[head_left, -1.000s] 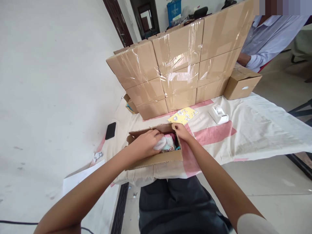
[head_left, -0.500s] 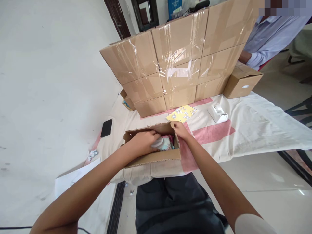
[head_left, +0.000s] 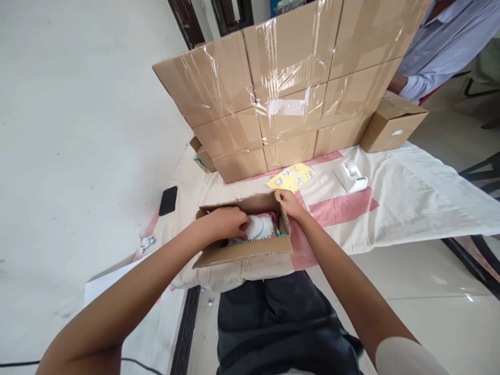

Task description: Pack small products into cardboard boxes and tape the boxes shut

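Note:
An open cardboard box (head_left: pixel 242 255) rests on the cloth-covered table in front of me. Inside it lies a pink, white and teal patterned pack (head_left: pixel 267 227) with a white oval piece (head_left: pixel 255 227) on its upper face. My left hand (head_left: pixel 233 223) reaches into the box with fingers curled at the left side of the oval, closed on the pack; its fingertips are partly hidden. At the box's far right corner, my right hand (head_left: pixel 287 201) pinches the cardboard edge.
A tall, taped cardboard panel (head_left: pixel 289 94) stands behind the box. A yellow patterned sheet (head_left: pixel 292 177), a white tape dispenser (head_left: pixel 351 177) and a black phone (head_left: pixel 167 200) lie on the table. A smaller carton (head_left: pixel 394 125) is at the right, near another person's sleeve (head_left: pixel 425 78).
My left hand has shifted slightly left on the pack, uncovering more of the white oval and the pattern. My right hand keeps its hold on the box corner. The view has tilted slightly.

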`<state>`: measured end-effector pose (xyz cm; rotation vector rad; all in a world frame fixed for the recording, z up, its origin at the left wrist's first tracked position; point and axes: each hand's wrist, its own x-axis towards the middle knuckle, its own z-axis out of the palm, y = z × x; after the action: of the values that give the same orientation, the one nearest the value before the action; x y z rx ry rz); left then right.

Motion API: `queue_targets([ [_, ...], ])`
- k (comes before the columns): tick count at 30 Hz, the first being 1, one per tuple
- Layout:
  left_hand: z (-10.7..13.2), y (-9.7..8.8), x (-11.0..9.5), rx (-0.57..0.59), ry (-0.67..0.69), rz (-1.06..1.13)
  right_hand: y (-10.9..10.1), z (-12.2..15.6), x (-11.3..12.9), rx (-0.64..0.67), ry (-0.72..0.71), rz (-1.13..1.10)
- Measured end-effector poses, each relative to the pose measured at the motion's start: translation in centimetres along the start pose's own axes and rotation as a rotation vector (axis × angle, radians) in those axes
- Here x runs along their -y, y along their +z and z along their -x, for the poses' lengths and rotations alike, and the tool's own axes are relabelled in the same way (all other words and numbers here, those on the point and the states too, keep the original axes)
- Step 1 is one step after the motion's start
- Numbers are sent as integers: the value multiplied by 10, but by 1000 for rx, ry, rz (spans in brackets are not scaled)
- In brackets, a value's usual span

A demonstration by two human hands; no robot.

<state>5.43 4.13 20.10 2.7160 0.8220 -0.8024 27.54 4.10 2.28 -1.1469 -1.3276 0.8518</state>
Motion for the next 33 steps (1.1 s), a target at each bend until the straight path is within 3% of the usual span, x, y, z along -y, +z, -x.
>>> queue_targets([
  [6,-17,-9,-5,107,16,-30,0,-1,1,7,15,10],
  [11,-26,-6,-10,138,-4,-50,0,-1,2,0,30,20],
  [18,-33,0,-11,117,-33,-51,1,-2,0,-4,37,12],
  [24,-40,-6,-17,105,-22,-84,1,-1,5,-5,22,1],
  [27,-30,-11,-21,61,-39,-106,1,0,4,-21,11,1],
  [30,5,-2,-15,-119,-31,-43,0,1,6,-72,0,7],
  [31,21,8,-9,-280,3,51,-2,2,9,-92,-4,11],
  [33,50,40,6,-783,51,294,-5,5,16,-121,-29,-3],
])
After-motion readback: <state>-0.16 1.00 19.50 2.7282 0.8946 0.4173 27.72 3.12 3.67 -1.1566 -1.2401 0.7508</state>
